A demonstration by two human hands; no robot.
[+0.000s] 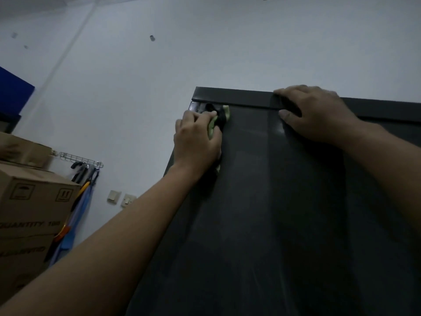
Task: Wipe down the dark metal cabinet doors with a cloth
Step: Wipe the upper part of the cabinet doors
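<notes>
A tall dark metal cabinet (262, 201) fills the right half of the head view, its door faces running down from a top rail. My left hand (197, 137) presses a green and black cloth (219, 119) against the upper left corner of the left door, just under the rail. My right hand (316, 112) grips the cabinet's top edge to the right, fingers curled over the rail and thumb on the door face. Most of the cloth is hidden under my left palm.
Stacked cardboard boxes (29, 206) stand at the left. A wire rack (82, 159) on the white wall carries hanging tools and blue items (79, 213). Two wall switches (120, 198) sit left of the cabinet. A blue panel (13, 92) shows at the far left.
</notes>
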